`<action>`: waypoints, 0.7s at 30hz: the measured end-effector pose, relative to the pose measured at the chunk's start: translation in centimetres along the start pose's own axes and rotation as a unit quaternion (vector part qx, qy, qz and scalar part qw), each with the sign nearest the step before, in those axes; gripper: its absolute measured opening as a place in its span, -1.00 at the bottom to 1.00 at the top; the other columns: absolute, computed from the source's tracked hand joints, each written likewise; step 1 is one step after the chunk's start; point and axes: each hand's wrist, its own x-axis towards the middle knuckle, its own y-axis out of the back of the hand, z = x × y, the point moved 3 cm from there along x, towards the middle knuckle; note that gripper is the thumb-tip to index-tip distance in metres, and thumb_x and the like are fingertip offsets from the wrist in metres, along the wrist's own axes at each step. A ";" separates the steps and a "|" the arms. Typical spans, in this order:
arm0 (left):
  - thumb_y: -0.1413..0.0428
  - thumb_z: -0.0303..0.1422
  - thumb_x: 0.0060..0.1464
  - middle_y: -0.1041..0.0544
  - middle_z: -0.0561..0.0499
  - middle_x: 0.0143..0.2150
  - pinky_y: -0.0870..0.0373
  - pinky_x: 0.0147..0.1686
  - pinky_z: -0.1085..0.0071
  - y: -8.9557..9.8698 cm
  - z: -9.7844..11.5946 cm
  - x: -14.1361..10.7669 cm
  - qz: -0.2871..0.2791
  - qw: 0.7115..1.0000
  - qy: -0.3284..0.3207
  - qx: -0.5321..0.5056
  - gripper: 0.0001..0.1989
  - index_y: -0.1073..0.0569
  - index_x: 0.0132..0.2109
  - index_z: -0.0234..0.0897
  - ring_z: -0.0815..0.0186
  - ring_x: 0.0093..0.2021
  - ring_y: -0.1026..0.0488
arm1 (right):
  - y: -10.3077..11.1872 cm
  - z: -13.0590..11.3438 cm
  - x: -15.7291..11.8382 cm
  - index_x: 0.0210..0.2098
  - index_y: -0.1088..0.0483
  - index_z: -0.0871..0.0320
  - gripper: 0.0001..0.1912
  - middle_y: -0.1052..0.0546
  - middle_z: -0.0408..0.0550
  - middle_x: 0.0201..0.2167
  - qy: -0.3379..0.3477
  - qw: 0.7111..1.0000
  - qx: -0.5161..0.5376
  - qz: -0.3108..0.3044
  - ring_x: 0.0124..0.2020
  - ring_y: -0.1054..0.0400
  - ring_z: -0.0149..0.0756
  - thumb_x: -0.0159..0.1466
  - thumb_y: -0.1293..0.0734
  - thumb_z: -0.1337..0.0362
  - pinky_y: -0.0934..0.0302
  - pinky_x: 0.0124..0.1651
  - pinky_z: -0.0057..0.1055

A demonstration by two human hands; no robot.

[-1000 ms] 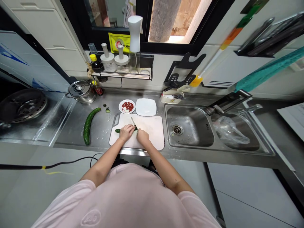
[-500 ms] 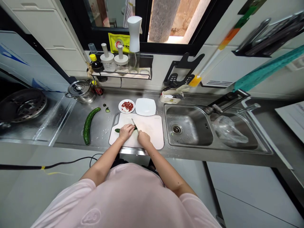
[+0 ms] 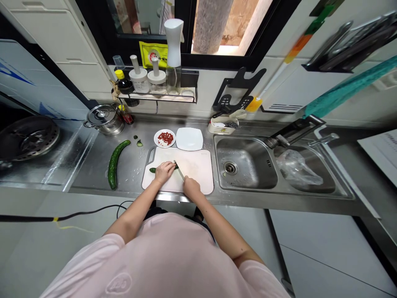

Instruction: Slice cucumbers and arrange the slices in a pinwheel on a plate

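Note:
My left hand [image 3: 164,172] is closed over a dark green cucumber piece [image 3: 152,170], pressing it to the white cutting board [image 3: 198,165]. Both ends of the piece show on either side of the fingers. In my right hand [image 3: 191,188] is the handle of a knife [image 3: 180,170], whose blade slants up and left to the right end of the cucumber piece. Left of the board lies a whole cucumber [image 3: 115,164], with small green end pieces [image 3: 139,143] near it. Behind the board are a small plate of chopped red pieces [image 3: 165,138] and a white square plate [image 3: 189,139].
A double sink [image 3: 248,163] is to the right, with a clear plastic bag [image 3: 297,167] in its far basin. A lidded steel pot [image 3: 104,119] and a stove burner [image 3: 27,138] stand at left. Above the counter runs a rack [image 3: 161,97] with jars and bottles.
My right hand has moved slightly right and toward me, drawing the knife back with it. My left hand stays on the cucumber piece.

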 end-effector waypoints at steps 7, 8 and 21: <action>0.05 -0.27 0.21 -0.52 -0.03 -0.15 -0.32 -0.16 0.39 0.1 0.0 0.1 -0.010 1.000 -0.003 0.002 -0.73 -0.52 -0.11 -0.17 0.30 -0.15 -0.42 | 1.0 -1.2 1.7 -0.11 -0.27 0.23 -0.77 -0.50 0.13 -0.23 -0.006 1.000 0.010 -0.002 -0.19 -0.43 -0.19 0.27 -0.10 0.42 -0.21 -0.23 -0.40; 0.05 -0.27 0.21 -0.52 -0.03 -0.15 -0.32 -0.17 0.39 0.0 0.0 0.1 -0.010 1.000 -0.004 0.002 -0.73 -0.52 -0.11 -0.17 0.30 -0.15 -0.42 | 1.1 -1.4 1.9 -0.11 -0.27 0.22 -0.77 -0.50 0.13 -0.23 -0.006 1.000 0.011 -0.002 -0.18 -0.43 -0.19 0.27 -0.10 0.43 -0.21 -0.23 -0.40; 0.04 -0.27 0.21 -0.52 -0.03 -0.16 -0.33 -0.19 0.39 -0.1 -0.2 0.0 0.003 1.000 -0.016 0.011 -0.74 -0.53 -0.13 -0.16 0.30 -0.18 -0.43 | 2.1 -2.2 2.9 -0.09 -0.28 0.22 -0.74 -0.50 0.12 -0.20 -0.002 1.000 0.022 0.005 -0.16 -0.42 -0.20 0.26 -0.10 0.43 -0.22 -0.21 -0.39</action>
